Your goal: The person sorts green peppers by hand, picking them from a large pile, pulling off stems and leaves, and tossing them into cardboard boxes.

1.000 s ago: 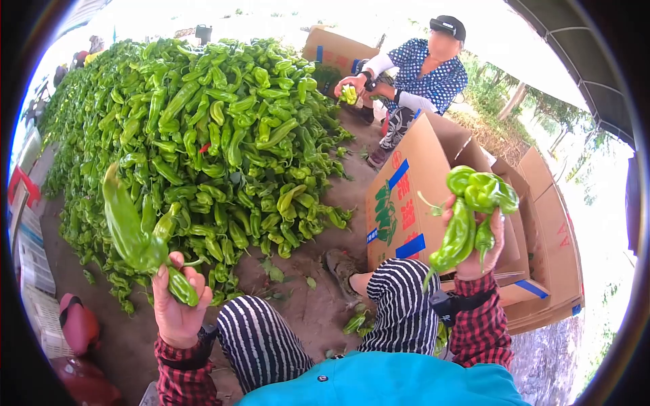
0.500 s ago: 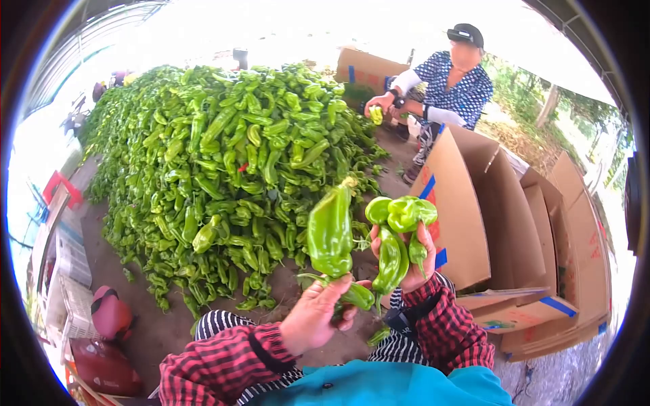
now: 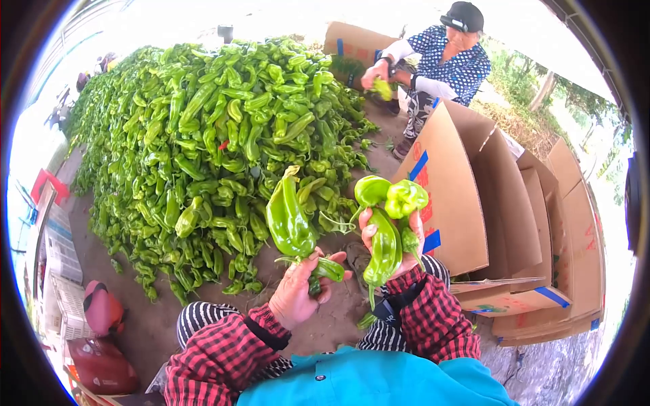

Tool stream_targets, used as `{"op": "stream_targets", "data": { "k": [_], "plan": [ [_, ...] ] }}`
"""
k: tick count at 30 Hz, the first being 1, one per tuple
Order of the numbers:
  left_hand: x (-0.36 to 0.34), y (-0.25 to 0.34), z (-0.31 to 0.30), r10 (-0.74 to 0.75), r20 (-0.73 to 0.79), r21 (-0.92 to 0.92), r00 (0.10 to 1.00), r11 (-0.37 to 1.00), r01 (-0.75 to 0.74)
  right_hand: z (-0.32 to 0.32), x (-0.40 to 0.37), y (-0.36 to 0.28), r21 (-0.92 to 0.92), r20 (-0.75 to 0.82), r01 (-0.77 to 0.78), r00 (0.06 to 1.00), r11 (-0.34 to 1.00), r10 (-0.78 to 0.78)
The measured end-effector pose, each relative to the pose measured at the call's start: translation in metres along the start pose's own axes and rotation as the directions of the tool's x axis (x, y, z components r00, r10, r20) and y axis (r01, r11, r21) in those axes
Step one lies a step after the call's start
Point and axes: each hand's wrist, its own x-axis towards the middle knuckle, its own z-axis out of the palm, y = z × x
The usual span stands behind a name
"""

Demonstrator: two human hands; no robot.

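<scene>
My left hand (image 3: 298, 291) is closed around green peppers: a large glossy pepper (image 3: 290, 216) stands up from the grip, and a smaller pepper (image 3: 330, 269) pokes out to the right between the fingers. My right hand (image 3: 408, 254) grips a bunch of several green peppers; a long wrinkled pepper (image 3: 383, 250) hangs stem down in front of the palm, and a rounder pale-green one (image 3: 405, 198) sits on top. Fingers partly hide behind the peppers in both hands. Beyond my left hand rises a big pile of green peppers (image 3: 196, 149).
Open cardboard boxes (image 3: 450, 189) with blue tape stand close on my right. Another person (image 3: 450, 61) crouches at the far right of the pile, holding a pepper. White plastic crates (image 3: 64, 257), a pink-and-red object (image 3: 103, 308) and a dark red object (image 3: 101, 365) are at the left.
My left hand has moved left with its peppers, widening the gap between my hands. My right hand still holds its bunch. The other person's hands and head have shifted.
</scene>
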Motion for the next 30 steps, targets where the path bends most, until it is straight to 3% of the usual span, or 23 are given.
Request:
{"op": "stream_targets", "data": {
  "k": [2, 4, 6, 10, 12, 16, 17, 18, 20, 22, 24, 26, 28, 29, 30],
  "plan": [
    [0.003, 0.003, 0.002, 0.008, -0.008, -0.029, 1.0, 1.0, -0.008, 0.003, -0.003, 0.004, 0.033, 0.061, -0.063, 0.996, 0.997, 0.061],
    [0.007, 0.006, 0.003, 0.038, 0.074, -0.185, 0.997, 0.982, -0.023, 0.002, -0.007, 0.009, 0.009, 0.058, -0.071, 0.996, 0.997, 0.07],
    [0.008, 0.012, 0.008, 0.054, 0.118, -0.249, 0.992, 0.968, -0.023, 0.002, -0.008, 0.014, -0.215, 0.174, -0.192, 0.957, 0.958, 0.231],
    [0.009, 0.013, 0.015, 0.082, 0.049, -0.024, 0.995, 0.996, -0.081, -0.004, -0.014, 0.025, -0.199, -0.012, -0.121, 0.993, 0.972, 0.121],
    [0.008, 0.008, 0.014, 0.236, -0.045, 0.113, 0.971, 0.967, -0.23, -0.007, -0.016, 0.027, -0.205, 0.014, -0.118, 0.992, 0.972, 0.123],
    [0.008, 0.007, 0.011, 0.26, -0.093, 0.133, 0.961, 0.96, -0.246, -0.007, -0.019, 0.029, -0.195, 0.025, -0.141, 0.989, 0.971, 0.149],
    [0.008, 0.01, 0.014, 0.261, -0.128, 0.116, 0.957, 0.962, -0.247, -0.003, -0.018, 0.031, -0.26, 0.036, -0.07, 0.996, 0.963, 0.082],
    [0.009, 0.01, 0.017, 0.257, -0.163, 0.096, 0.953, 0.965, -0.244, -0.007, -0.017, 0.027, -0.241, 0.088, -0.141, 0.982, 0.96, 0.166],
    [0.01, 0.011, 0.016, 0.19, -0.22, 0.021, 0.957, 0.982, -0.19, 0.003, -0.019, 0.032, -0.285, 0.092, -0.039, 0.993, 0.958, 0.068],
    [0.012, 0.01, 0.012, 0.139, -0.23, -0.063, 0.963, 0.985, -0.158, 0.005, -0.018, 0.03, -0.261, 0.085, -0.057, 0.993, 0.964, 0.082],
    [0.009, 0.008, 0.016, 0.156, -0.228, -0.025, 0.961, 0.986, -0.166, 0.014, -0.021, 0.032, -0.291, 0.035, 0.02, 0.999, 0.957, -0.011],
    [0.007, 0.01, 0.02, 0.171, -0.22, 0.012, 0.961, 0.985, -0.172, 0.021, -0.023, 0.03, -0.225, 0.017, -0.021, 1.0, 0.974, 0.026],
    [0.005, 0.01, 0.021, 0.292, -0.096, 0.145, 0.952, 0.95, -0.277, 0.03, -0.023, 0.027, -0.215, 0.122, -0.024, 0.991, 0.976, 0.051],
    [0.0, 0.01, 0.02, 0.279, -0.066, 0.181, 0.958, 0.948, -0.264, 0.04, -0.024, 0.024, -0.065, 0.016, 0.097, 0.995, 0.993, -0.096],
    [-0.002, 0.005, 0.018, 0.281, -0.066, 0.174, 0.957, 0.948, -0.267, 0.052, -0.022, 0.012, 0.048, 0.076, 0.131, 0.988, 0.99, -0.135]
  ]
}}
